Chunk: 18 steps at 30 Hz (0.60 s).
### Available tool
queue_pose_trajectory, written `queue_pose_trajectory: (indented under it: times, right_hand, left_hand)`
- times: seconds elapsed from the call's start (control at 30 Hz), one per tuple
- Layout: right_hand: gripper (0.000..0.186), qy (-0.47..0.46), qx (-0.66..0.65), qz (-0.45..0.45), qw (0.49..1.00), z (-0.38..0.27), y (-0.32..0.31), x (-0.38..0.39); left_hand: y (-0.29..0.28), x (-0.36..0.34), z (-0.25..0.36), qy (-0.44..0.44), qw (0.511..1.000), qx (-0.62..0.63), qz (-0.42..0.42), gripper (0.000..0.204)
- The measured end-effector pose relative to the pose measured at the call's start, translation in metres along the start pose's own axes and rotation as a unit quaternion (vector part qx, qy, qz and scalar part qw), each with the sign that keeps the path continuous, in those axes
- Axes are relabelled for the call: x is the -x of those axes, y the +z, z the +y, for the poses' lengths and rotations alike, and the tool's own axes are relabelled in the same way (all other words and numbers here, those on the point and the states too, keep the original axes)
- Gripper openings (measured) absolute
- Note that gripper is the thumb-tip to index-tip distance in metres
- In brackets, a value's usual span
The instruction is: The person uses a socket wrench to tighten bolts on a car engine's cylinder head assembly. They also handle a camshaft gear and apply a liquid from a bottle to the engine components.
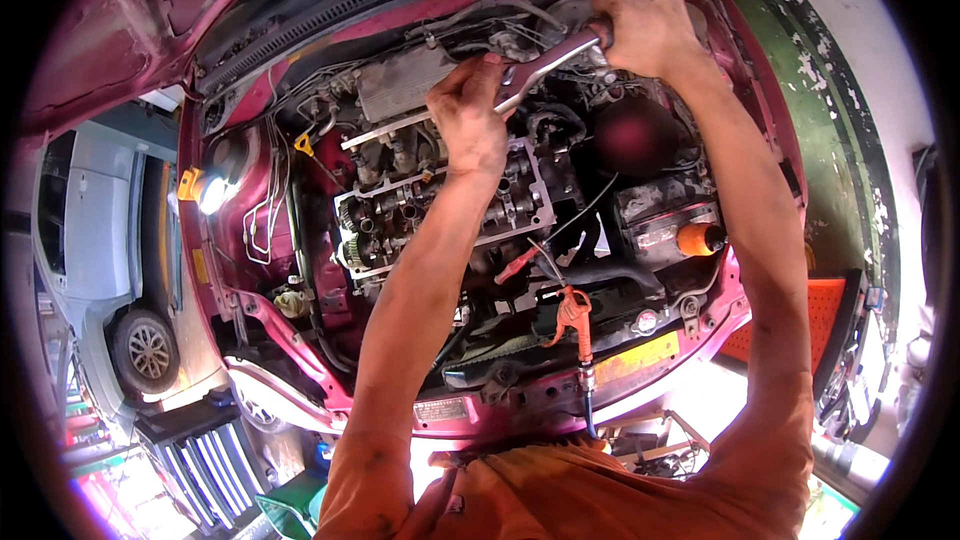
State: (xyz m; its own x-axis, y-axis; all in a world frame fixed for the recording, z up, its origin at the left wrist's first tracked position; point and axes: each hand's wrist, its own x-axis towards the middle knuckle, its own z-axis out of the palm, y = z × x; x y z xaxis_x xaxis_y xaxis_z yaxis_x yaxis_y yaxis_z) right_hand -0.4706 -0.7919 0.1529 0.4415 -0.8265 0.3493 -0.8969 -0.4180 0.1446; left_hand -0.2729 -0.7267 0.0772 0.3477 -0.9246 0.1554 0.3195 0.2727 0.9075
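Note:
A long shiny metal wrench (pixel 545 62) slants across the back of the open engine bay, its far right end higher in view. My right hand (pixel 648 32) is closed around that upper end. My left hand (pixel 468 105) is closed at the wrench's lower end, which its fingers partly hide. Both arms reach far forward over the engine. Below the left hand lies the uncovered cylinder head (pixel 520 190), its camshafts and gears exposed. A dark grey metal cover (pixel 400 82) sits just left of that hand.
An orange air blow gun (pixel 573 315) on a hose rests at the front. An orange bottle (pixel 697 238) lies by the battery (pixel 650 208). A lit yellow work lamp (pixel 205 190) shines at the left fender. The raised hood (pixel 130 20) stands upper left; a silver car (pixel 100 220) is beyond.

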Motion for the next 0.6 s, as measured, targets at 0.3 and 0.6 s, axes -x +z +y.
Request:
queue_pose_trajectory:
  times: [0.3, 0.6]
  right_hand:
    - [0.018, 0.018, 0.025, 0.037, 0.999, -0.004, -0.003, 0.008]
    - [0.018, 0.027, 0.065, -0.011, 0.997, -0.01, -0.008, 0.013]
  left_hand:
    - [-0.005, -0.002, 0.007, -0.053, 0.997, -0.027, -0.04, 0.027]
    - [-0.007, -0.001, 0.013, -0.073, 0.995, -0.011, -0.063, 0.027]
